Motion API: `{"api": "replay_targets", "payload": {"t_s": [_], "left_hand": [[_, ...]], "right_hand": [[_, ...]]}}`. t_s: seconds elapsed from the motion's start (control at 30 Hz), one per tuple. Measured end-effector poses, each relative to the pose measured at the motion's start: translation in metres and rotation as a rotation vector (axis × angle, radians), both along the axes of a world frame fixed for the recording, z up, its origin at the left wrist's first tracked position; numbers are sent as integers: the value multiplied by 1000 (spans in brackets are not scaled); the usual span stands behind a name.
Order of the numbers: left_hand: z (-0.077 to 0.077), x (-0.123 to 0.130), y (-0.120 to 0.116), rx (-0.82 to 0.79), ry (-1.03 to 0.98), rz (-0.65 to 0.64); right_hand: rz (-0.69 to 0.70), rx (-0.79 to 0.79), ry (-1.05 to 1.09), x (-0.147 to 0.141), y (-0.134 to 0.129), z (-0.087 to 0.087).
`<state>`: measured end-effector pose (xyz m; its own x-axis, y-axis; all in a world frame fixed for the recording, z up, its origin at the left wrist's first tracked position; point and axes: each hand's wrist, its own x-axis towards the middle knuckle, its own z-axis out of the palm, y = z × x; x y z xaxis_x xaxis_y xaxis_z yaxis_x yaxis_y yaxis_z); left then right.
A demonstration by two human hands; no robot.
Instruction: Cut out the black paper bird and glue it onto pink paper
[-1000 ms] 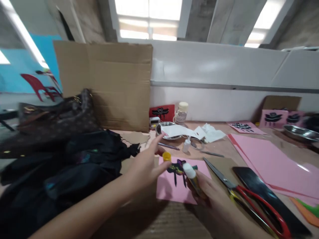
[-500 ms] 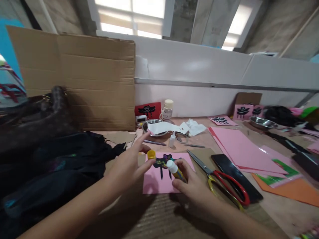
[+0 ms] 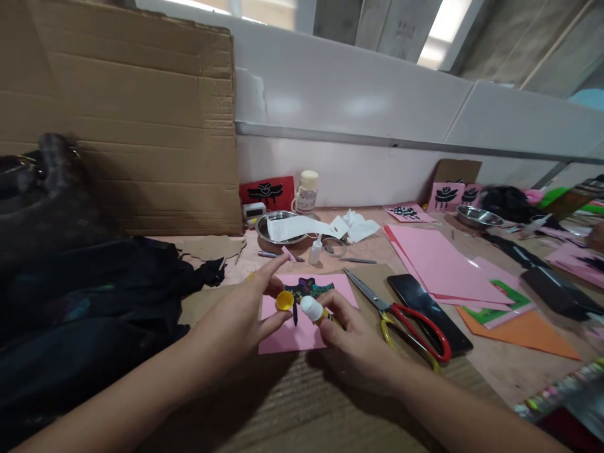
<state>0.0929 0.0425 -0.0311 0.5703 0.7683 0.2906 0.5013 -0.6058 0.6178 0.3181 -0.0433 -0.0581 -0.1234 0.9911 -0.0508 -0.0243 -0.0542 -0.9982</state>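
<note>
Between the thumb and fingers of my left hand (image 3: 236,321) is a yellow cap (image 3: 284,301), its open side facing me. My right hand (image 3: 356,336) is wrapped round a glue stick (image 3: 313,309) whose white end points up and left toward the cap. The cap and the glue stick are apart. Under both hands lies a pink sheet (image 3: 278,340) bearing a black cut-out shape (image 3: 306,287) with coloured specks, partly hidden by my fingers. A small pink strip (image 3: 289,253) shows at the tip of my left index finger.
Scissors (image 3: 401,314) with red and yellow handles and a black phone (image 3: 429,314) lie at the right, before stacked pink paper (image 3: 443,264). Behind stand a metal bowl (image 3: 278,236), a small white bottle (image 3: 316,250) and a jar (image 3: 307,192). Dark cloth (image 3: 94,327) lies left.
The view has tilted down and shifted, so the table items appear higher and further left. The cap and glue stick are slightly closer together, both still held.
</note>
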Motion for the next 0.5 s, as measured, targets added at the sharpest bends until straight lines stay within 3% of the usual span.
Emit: {"api": "replay_targets", "payload": {"t_s": [0.23, 0.37, 0.5], "left_hand": [[-16, -1, 0, 97, -20, -92], [-16, -1, -1, 143, 19, -102], [-11, 1, -1, 181, 2, -116]], "right_hand": [[37, -60, 45, 0, 0, -4], [-7, 37, -78, 0, 1, 2], [58, 136, -170, 0, 3, 7]]}}
